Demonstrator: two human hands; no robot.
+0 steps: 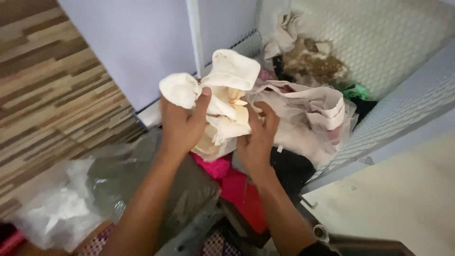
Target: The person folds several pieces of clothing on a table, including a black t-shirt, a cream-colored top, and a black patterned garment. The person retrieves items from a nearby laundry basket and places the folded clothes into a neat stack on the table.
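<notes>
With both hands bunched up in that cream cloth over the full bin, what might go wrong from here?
The crumpled cream cloth is held only at its edges by the left hand and right hand, so a loose fold may slip back into the white mesh-walled bin. It also seems to lie against the pale sheer fabric bag, which might snag and get dragged along. The clear plastic bag near the left forearm could be knocked.

The cloth [222,99] in my hands is cream with yellowish stains. Below it lies a bright pink fabric [234,182] and a black one [291,168]. The bin [393,57] is white mesh; the floor [52,90] is striped brown wood.
</notes>
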